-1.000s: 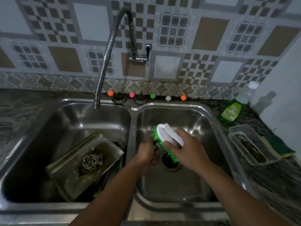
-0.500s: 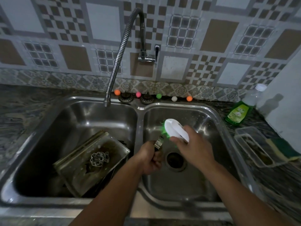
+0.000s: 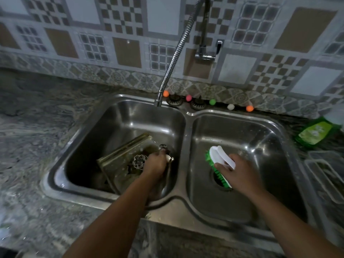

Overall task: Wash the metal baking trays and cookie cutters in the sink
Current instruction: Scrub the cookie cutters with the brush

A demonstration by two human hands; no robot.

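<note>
Across to the left basin goes the left hand (image 3: 155, 162), pinching a small cutter (image 3: 168, 158) over the baking tray (image 3: 121, 164), while the right hand (image 3: 235, 171) grips the brush (image 3: 220, 159) centre-right.

Wall tiles (image 3: 121, 21) are showing off white, tan and grey checker patterns. The scrub brush (image 3: 220, 161) is rocking a white handle with bright green bristles. Little balls (image 3: 212, 102) are sitting in orange, pink, green and white, the soap bottle (image 3: 314, 133) is glowing green, and the sink (image 3: 186, 127) is looking silver.

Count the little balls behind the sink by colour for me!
Orange balls: 2
Pink ball: 1
Green ball: 1
White ball: 1
Total: 5
</note>
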